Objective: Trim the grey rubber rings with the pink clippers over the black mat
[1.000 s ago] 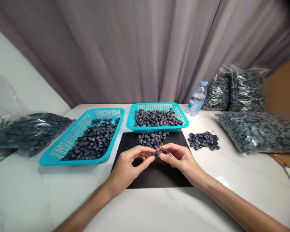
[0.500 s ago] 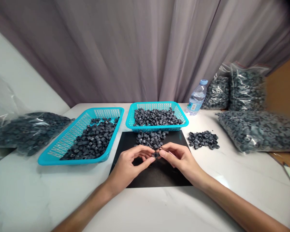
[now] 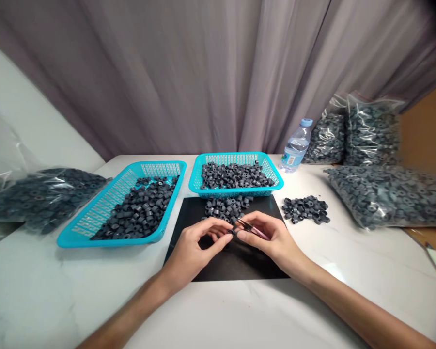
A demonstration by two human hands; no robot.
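Left hand and right hand meeting over the matte black mat, fingertips pinched together on one small dark ring, stubby and dull as rubber. Thin pink tweezers clamped in the right fingers too. Loose heap of rings just beyond, touching the perforated turquoise basket.

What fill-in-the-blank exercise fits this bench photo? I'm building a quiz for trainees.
1. Both hands meet over the ____ mat.
2. The two baskets holding grey rings are ____ in colour.
3. The right hand holds slim ____.
4. Behind the far basket's right end stands a water ____.

Missing words: black; turquoise; tweezers; bottle
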